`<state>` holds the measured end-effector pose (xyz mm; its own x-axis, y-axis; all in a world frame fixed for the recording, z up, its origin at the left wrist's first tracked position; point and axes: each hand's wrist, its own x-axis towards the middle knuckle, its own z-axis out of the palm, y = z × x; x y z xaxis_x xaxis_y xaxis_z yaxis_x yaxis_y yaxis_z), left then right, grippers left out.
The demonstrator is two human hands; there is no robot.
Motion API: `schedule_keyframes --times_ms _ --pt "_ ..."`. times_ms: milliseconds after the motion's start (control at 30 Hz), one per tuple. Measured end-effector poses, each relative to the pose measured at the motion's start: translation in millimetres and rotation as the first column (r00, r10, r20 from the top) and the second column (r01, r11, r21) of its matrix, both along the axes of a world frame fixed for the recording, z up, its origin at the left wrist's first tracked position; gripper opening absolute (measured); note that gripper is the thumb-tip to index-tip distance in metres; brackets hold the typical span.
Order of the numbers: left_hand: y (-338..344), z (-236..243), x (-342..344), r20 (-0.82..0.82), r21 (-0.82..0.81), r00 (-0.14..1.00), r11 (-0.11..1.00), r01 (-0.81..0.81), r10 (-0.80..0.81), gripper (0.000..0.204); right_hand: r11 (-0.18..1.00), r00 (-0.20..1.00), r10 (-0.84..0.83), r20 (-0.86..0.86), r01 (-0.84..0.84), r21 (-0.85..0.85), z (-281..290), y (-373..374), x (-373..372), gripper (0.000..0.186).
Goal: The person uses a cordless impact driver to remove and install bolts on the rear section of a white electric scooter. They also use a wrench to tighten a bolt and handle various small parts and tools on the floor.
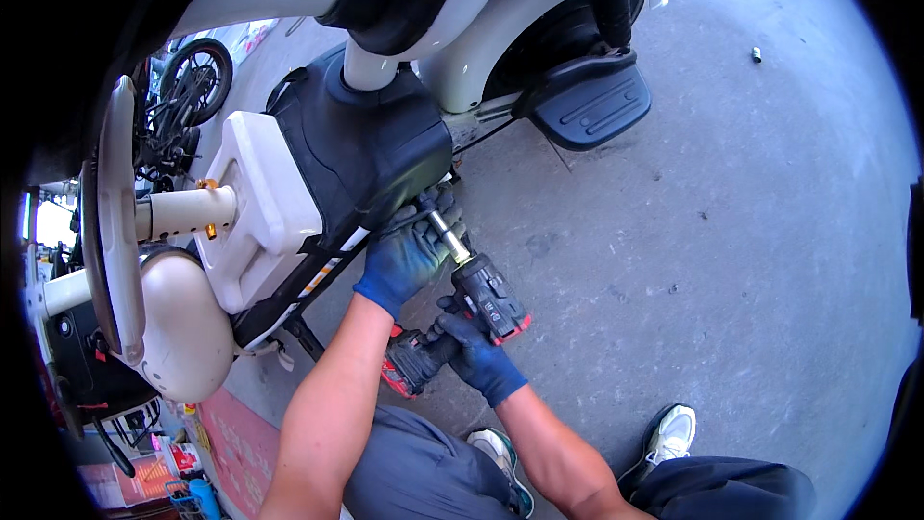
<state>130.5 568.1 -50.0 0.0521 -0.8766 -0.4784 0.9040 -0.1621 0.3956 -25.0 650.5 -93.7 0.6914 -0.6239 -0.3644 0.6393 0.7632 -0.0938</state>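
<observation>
A cordless impact wrench lies alongside an electric scooter's black lower housing, which is in place. The right hand's grip encloses the wrench's handle; the left hand meets the silver socket, its closure unclear. Work appears under way; fastener progress is hidden.

Grey floor spans the frame's right half; a small cylinder lies upper right, light shoes stand near the lower edge
</observation>
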Motion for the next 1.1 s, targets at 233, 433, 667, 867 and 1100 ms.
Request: schedule_keyframes --times_ms 233,433,667,867,1100 --pt "-2 0 2 0.031 -0.008 0.998 0.998 0.059 -0.059 0.033 0.997 0.996 -0.043 0.075 0.048 -0.057 -32 9 10 0.029" --pt "-2 -7 5 0.038 -0.036 0.996 0.996 0.076 -0.075 0.029 0.998 0.995 0.034 0.097 -0.038 0.042 -7 5 -4 0.028" --pt "-6 -7 -5 0.050 -0.018 0.997 0.998 0.062 -0.061 0.026 0.999 0.999 -0.030 0.024 0.031 -0.045 -20 3 -8 0.039" --pt "-3 -3 -5 0.130 0.066 0.991 0.998 0.007 -0.016 0.028 0.992 0.986 0.125 0.108 -0.125 0.001 -17 -11 -31 0.045" --pt "9 -19 -9 0.396 0.225 0.891 0.965 0.139 -0.221 0.024 0.975 0.975 0.220 -0.026 -0.221 -0.014 -37 -27 -76 0.037"
